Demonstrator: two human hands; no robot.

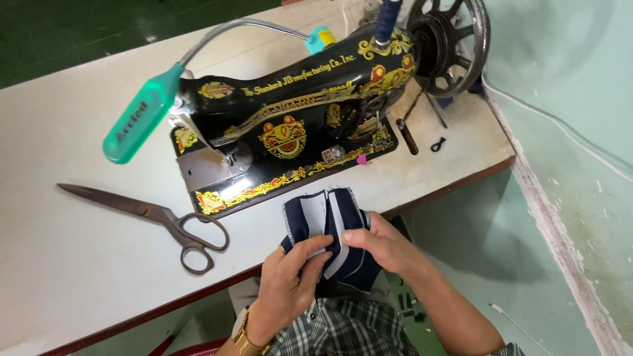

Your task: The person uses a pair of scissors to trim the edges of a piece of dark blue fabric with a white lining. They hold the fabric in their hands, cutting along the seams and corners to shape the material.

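Note:
A small folded piece of dark navy fabric (328, 217) with white lining and stitched edges is held over the table's front edge. My left hand (288, 283), with a gold wristwatch, pinches its lower left part. My right hand (382, 247) grips its right side, thumb on top. Just behind the fabric stands a black sewing machine (297, 112) with gold and red decoration.
Large metal scissors (155, 214) lie on the white table (66, 264) to the left. A green gooseneck lamp (142, 115) hangs over the machine's needle end. The handwheel (452, 43) is at the right. A green floor and a white cable lie beyond the table's right edge.

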